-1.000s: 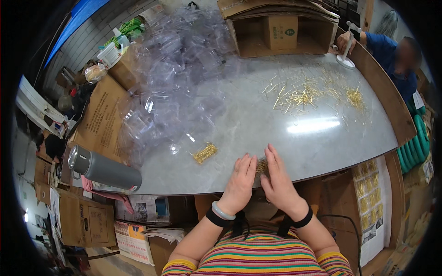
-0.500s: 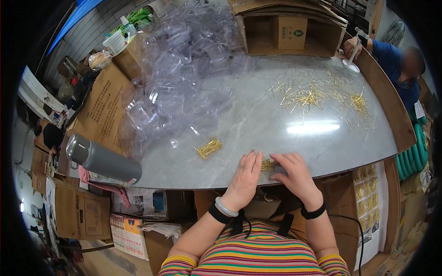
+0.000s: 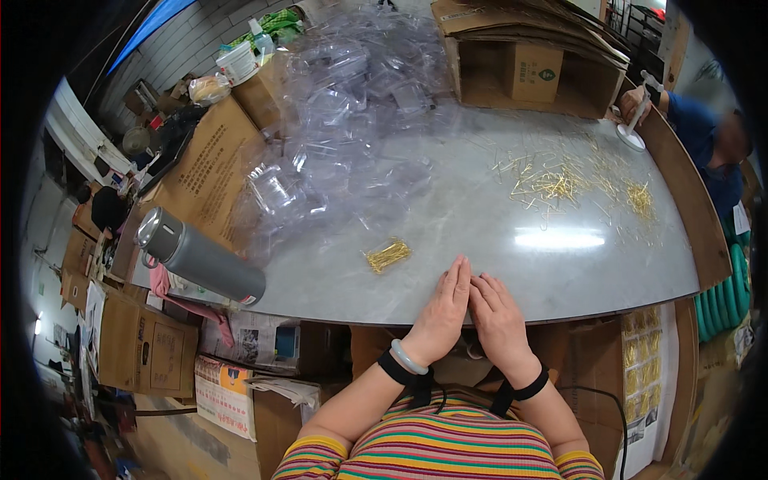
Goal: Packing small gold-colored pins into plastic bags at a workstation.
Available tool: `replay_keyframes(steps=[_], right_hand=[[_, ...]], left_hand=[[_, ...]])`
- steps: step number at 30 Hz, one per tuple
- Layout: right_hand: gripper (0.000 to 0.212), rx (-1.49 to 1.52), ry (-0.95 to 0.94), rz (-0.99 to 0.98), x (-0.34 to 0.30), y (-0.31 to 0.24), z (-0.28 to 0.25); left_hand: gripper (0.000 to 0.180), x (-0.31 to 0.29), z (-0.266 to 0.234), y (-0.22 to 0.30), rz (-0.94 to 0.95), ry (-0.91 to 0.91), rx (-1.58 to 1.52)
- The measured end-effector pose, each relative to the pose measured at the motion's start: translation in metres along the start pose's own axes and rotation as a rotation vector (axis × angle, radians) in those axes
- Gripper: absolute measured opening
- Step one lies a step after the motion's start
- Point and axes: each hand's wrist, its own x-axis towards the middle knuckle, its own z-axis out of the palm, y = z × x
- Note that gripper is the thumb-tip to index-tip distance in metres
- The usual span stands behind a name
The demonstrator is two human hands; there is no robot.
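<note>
At the table's front edge, my left hand and my right hand are brought together, fingers straight and side by side, tips leaning inward. They close round the spot where a small bunch of gold wire hooks lay; the hands now hide it. A neat bundle of gold wire hooks lies on the grey table, ahead and left of my hands. Farther off to the right, many loose gold wire hooks are scattered, with a denser clump beside them.
Clear plastic boxes are heaped at the far left. A grey flask leans at the left edge. An open carton stands at the back. Behind the right cardboard wall, another person's hand grips a white stand.
My hands have drawn together, the right shifting left toward the left hand and covering the small hook bunch between them. The whole view has shifted slightly.
</note>
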Motion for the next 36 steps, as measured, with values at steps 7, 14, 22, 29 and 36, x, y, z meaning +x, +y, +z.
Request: replay_keyframes(steps=[7,14,22,29,36], right_hand=[[0.035,0.03,0.044,0.025,-0.002,-0.003,-0.001],[0.036,0.041,0.068,0.046,0.0,-0.006,-0.001],[0.037,0.005,-0.005,0.077,0.002,-0.006,-0.002],[0.038,-0.006,-0.003,0.09,0.0,-0.006,-0.002],[0.043,-0.031,-0.037,0.006,-0.001,-0.009,-0.004]], left_hand=[[0.019,-0.031,-0.074,-0.026,-0.414,0.371,0.029],[0.029,-0.014,-0.13,-0.059,-0.95,0.174,-0.271],[0.022,-0.035,-0.115,-0.069,-0.867,0.27,-0.642],[0.012,-0.095,-0.117,0.009,-0.922,-0.104,-1.107],[0.013,-0.102,-0.048,0.005,-0.97,-0.117,-1.227]])
